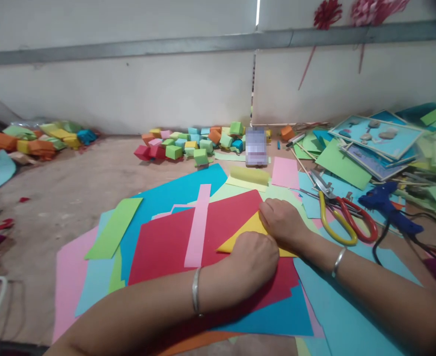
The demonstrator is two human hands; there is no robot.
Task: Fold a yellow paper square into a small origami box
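A folded yellow paper [242,233] lies on a red sheet [166,244] in front of me. My left hand [253,259] is curled into a loose fist and presses down on the yellow paper's near edge. My right hand [282,222] rests on the paper's right part, fingers bent and pressed onto it. A pink paper strip [199,225] lies across the red sheet to the left of my hands. Both wrists wear a silver bangle.
Blue, green and pink sheets [180,190] overlap on the floor. Scissors [342,217] and a blue glue gun [386,205] lie to the right. Several coloured paper cubes [188,143] are piled by the wall, more at far left [35,138]. Craft cards [377,136] are stacked at right.
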